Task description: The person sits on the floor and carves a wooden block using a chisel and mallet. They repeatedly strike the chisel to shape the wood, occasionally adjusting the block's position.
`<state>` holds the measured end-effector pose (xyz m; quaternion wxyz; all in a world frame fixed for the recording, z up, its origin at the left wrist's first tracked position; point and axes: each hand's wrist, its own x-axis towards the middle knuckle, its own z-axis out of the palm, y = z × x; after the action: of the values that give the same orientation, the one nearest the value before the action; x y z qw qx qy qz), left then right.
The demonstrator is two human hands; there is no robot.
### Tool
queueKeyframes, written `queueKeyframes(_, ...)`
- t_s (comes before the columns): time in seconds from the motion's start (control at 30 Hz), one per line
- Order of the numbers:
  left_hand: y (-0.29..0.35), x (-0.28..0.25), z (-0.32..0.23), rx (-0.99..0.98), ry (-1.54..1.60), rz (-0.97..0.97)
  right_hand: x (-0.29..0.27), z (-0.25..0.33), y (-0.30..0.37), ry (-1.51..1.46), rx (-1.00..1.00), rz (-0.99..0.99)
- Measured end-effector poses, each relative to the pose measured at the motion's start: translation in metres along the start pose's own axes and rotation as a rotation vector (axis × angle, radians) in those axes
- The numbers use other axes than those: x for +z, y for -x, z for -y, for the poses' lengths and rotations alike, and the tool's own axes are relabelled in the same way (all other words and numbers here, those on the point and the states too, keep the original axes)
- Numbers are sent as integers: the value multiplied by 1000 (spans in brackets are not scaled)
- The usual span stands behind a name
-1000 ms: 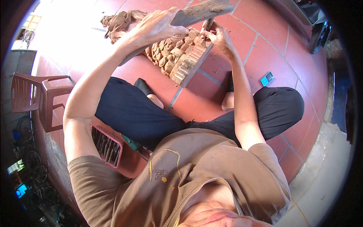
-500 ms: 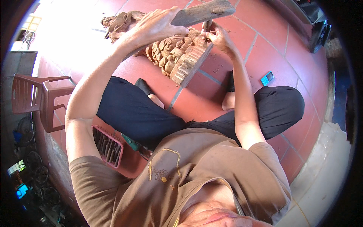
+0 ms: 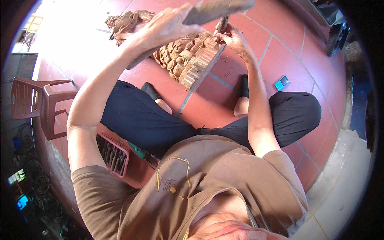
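My left hand (image 3: pixel 170 25) is wrapped round a long, flat wooden club (image 3: pixel 220 12), blurred along its far end. That end hangs over the top of a chisel (image 3: pixel 223 26); whether the two touch I cannot tell. Thumb and fingers of my right hand (image 3: pixel 235 41) grip the chisel, its lower end at the right edge of a brown wood carving (image 3: pixel 180 56). The carving lies on its side on the floor, with rounded, scale-like relief and a ridged base toward me. My left forearm and the club hide its middle part.
Red floor tiles (image 3: pixel 212 100) lie between my bent legs, with wood chips near the carving. A blue keypad phone (image 3: pixel 281 83) lies at right. At left stand a brown plastic chair (image 3: pixel 50 102) and a pink basket (image 3: pixel 124 166) of tools, beside a green-handled tool (image 3: pixel 136 151).
The club has shifted slightly right and up, and is now blurred. My right hand has moved a little, and the chisel leans more to the right at its top.
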<state>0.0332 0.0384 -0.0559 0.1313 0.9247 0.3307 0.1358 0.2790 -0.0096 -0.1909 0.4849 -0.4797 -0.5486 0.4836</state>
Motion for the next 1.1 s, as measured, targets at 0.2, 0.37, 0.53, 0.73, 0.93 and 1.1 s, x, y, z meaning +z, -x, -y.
queueKeyframes(0.2, 0, -4, -2, -32, 29, 58, -3, 1, 2, -13, 30, -3)
queueKeyframes(0.37, 0, -29, -30, -146, 236, -62, -6, -2, 0, 54, 25, 16)
queueKeyframes(0.53, -5, 3, 5, -107, -63, 167, -4, -8, 0, 62, -46, 17)
queueKeyframes(0.73, -3, 15, 24, -46, 101, 45, -30, -1, 4, 79, 80, -4)
queueKeyframes(0.93, -3, -30, -21, -249, 48, 146, -44, -6, 8, -94, 1, -119)
queueKeyframes(1.1, -7, -23, -14, -141, 67, 116, -38, -20, 2, -132, -73, -95)
